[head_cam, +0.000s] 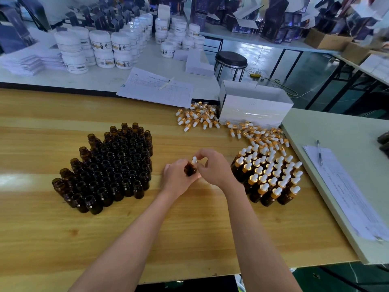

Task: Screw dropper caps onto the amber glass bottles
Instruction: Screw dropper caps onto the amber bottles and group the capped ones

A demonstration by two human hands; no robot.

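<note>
Centrally, left hand grip clamps one amber bottle; right hand grip pinches one dropper cap.

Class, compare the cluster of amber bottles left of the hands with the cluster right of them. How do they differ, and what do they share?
The left cluster has open, uncapped necks; the right cluster wears gold collars with white bulbs. The left cluster holds clearly more bottles than the right cluster. Both are upright amber bottles packed tightly on the wooden table.
</note>
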